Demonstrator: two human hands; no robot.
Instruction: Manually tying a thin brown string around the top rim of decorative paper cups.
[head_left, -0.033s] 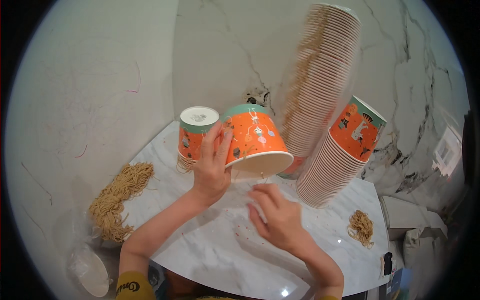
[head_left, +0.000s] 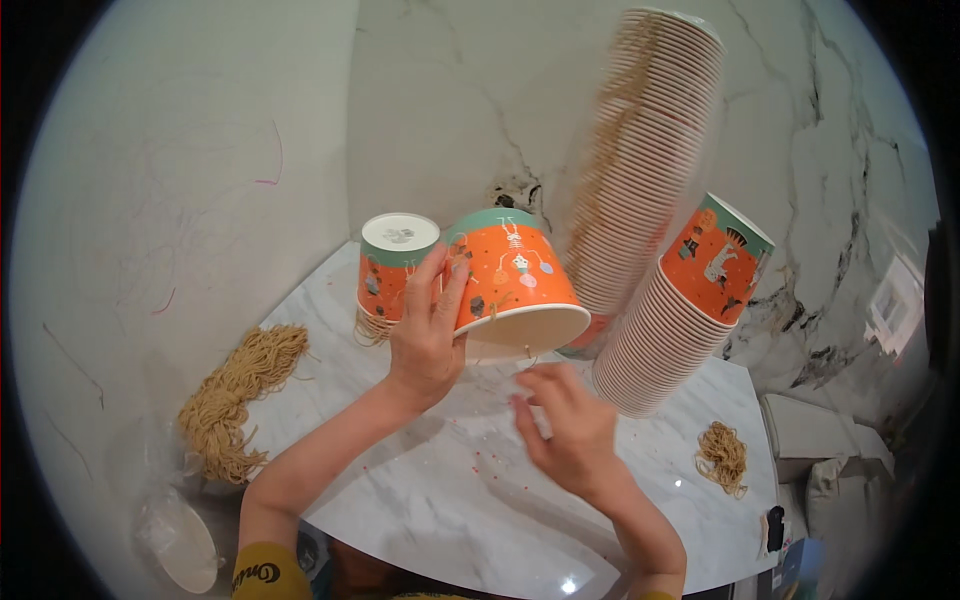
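Observation:
My left hand [head_left: 428,335] grips an orange paper bucket [head_left: 525,262] by its left side. The bucket is tilted, its green-banded base up and its white rimmed mouth facing down toward me. Printed skeleton figures cover its side. A short piece of tan string [head_left: 530,352] hangs at the bucket's rim, and a bit of string shows on its outside too. Just below the rim is my right hand [head_left: 572,425], fingers bent and thumb apart, slightly blurred. Behind my left hand an upside-down matching bucket [head_left: 400,232] stands with tan string loops around its lower edge.
A tall leaning stack of nested buckets [head_left: 650,150] and a shorter stack [head_left: 665,335] stand at the right. A large bundle of tan string [head_left: 235,400] lies at the table's left edge, a smaller one [head_left: 722,458] at the right. Red specks dot the marble tabletop [head_left: 430,510].
My right hand has shifted slightly right and down from the rim. The held bucket and my left hand have moved a touch to the right.

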